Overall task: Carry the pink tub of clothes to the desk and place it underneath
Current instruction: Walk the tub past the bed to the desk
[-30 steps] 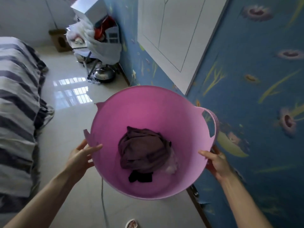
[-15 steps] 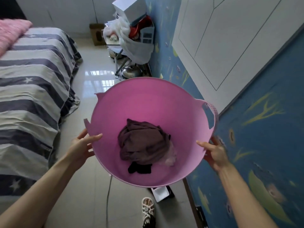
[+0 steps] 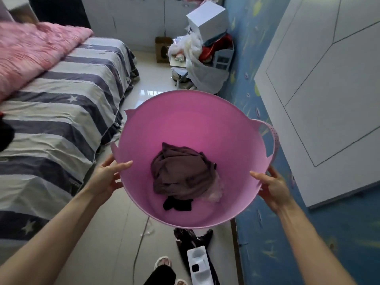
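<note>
I hold the round pink tub in the air in front of me, tilted so its inside faces me. At its bottom lies a crumpled brown-purple garment with a black piece and a pale pink piece beside it. My left hand grips the tub's left rim, thumb inside. My right hand grips the right rim just below the cut-out handle. Ahead, by the blue wall, stands a small cluttered desk piled with white bags and boxes.
A bed with a striped star cover and a pink blanket fills the left. A blue patterned wall with a white door runs along the right. On the tiled floor lie a cable, a black bag, a white tray and my sandalled feet.
The view has swung up and left: more of the bed and the pink blanket shows, and the desk appears nearer the middle. Both hands keep their hold on the tub.
</note>
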